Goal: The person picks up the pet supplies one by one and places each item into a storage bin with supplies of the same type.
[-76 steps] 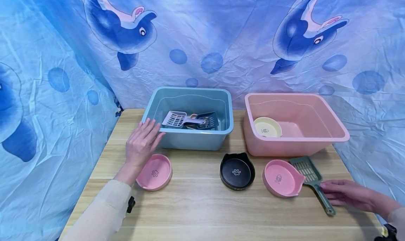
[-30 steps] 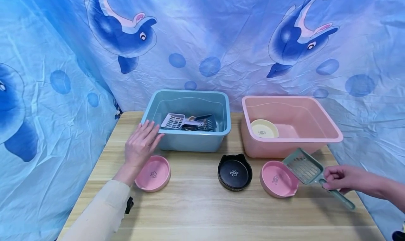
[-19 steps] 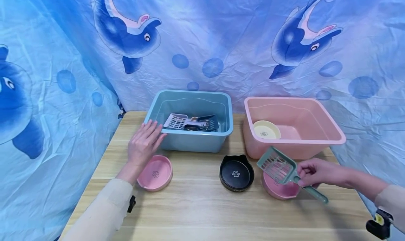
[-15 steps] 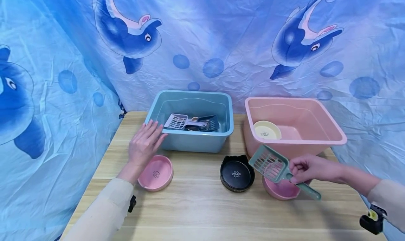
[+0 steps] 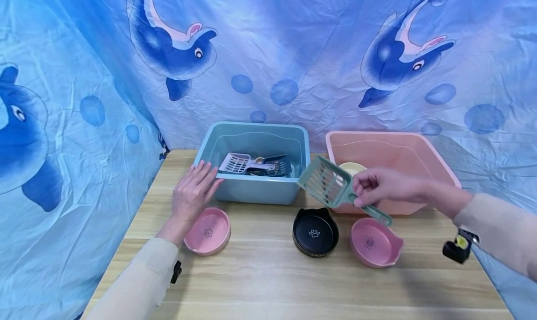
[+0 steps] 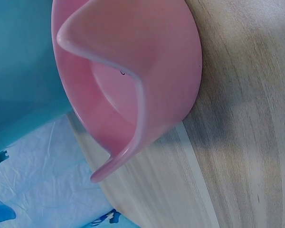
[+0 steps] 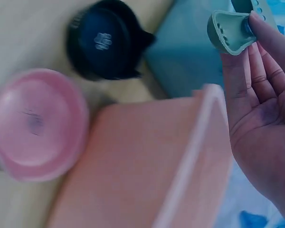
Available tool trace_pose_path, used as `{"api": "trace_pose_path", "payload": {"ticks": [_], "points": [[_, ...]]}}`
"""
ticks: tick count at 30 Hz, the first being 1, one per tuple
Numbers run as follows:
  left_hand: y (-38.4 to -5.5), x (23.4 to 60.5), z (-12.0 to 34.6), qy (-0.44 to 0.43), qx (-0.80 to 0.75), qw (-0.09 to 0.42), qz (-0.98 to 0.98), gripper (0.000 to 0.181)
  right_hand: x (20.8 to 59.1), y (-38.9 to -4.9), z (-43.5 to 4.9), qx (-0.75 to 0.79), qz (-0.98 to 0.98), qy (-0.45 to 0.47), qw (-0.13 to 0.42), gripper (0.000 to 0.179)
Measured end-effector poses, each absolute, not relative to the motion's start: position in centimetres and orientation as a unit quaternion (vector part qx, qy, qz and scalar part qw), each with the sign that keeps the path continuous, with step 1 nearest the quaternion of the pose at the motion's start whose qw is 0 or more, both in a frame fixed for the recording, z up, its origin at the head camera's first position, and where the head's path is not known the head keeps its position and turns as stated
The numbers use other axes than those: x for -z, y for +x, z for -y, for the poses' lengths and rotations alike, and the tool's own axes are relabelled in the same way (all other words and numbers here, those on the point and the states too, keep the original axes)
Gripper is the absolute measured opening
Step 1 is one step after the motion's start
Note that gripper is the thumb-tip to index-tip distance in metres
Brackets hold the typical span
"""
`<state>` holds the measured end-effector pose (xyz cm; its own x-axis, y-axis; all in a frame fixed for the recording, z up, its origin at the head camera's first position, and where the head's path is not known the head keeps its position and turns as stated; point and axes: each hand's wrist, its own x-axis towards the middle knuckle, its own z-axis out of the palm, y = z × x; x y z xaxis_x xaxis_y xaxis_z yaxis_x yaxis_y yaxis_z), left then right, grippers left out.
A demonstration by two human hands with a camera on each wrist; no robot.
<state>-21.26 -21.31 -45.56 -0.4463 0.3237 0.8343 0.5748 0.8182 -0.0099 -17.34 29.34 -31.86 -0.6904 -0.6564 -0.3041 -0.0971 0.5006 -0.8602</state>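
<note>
My right hand (image 5: 375,187) pinches the handle of a green slotted litter scoop (image 5: 323,182), lifted in front of the pink bin (image 5: 394,205), its head tipped toward the blue bin's right corner. The right wrist view shows the scoop's green handle (image 7: 230,31) between thumb and fingers. My left hand (image 5: 193,189) rests with fingers extended on the front left rim of the blue bin (image 5: 256,189). Inside that bin lie a lilac slotted scoop (image 5: 235,163) and a dark blue one (image 5: 280,165). Below my left wrist sits a pink bowl (image 5: 209,233), also large in the left wrist view.
A black cat-eared bowl (image 5: 314,233) and a second pink bowl (image 5: 373,243) stand in front of the bins. A cream bowl (image 5: 351,167) in the pink bin is partly hidden by my right hand. A dolphin-print curtain (image 5: 268,54) hangs behind the wooden table (image 5: 260,282).
My right hand has picked the green scoop up from the table's right side and carried it left, over the right pink bowl, toward the blue bin. The left hand has stayed on the rim.
</note>
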Motion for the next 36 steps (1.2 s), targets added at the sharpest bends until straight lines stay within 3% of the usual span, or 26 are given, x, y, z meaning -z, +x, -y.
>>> {"api": "trace_pose_path", "payload": {"ticks": [8,18,23,27,30,36], "points": [[-21.2,45.7,21.4,-0.264,0.138,0.449,0.842,0.041,28.4,-24.3,-24.5,0.394,-0.84,-0.216,0.302,0.02],[-21.0,45.3,21.3,-0.264,0.126,0.442,0.848,0.047,29.9,-31.2,-17.5,0.367,-0.85,-0.227,0.3,0.013],[-20.9,45.3,21.3,-0.266,0.127,0.441,0.848,0.04,31.2,-32.5,-15.3,0.347,-0.863,-0.226,0.289,0.015],[-21.0,45.4,21.1,-0.265,0.135,0.443,0.846,0.04,31.9,-32.9,-14.4,0.34,-0.872,-0.215,0.281,0.037],[-21.1,45.5,21.0,-0.268,0.14,0.445,0.843,0.04,31.9,-33.2,-14.6,0.337,-0.873,-0.219,0.277,0.051],[-21.4,45.5,21.3,-0.268,0.136,0.446,0.843,0.04,31.1,-33.1,-16.7,0.303,-0.887,-0.248,0.243,0.057]]}}
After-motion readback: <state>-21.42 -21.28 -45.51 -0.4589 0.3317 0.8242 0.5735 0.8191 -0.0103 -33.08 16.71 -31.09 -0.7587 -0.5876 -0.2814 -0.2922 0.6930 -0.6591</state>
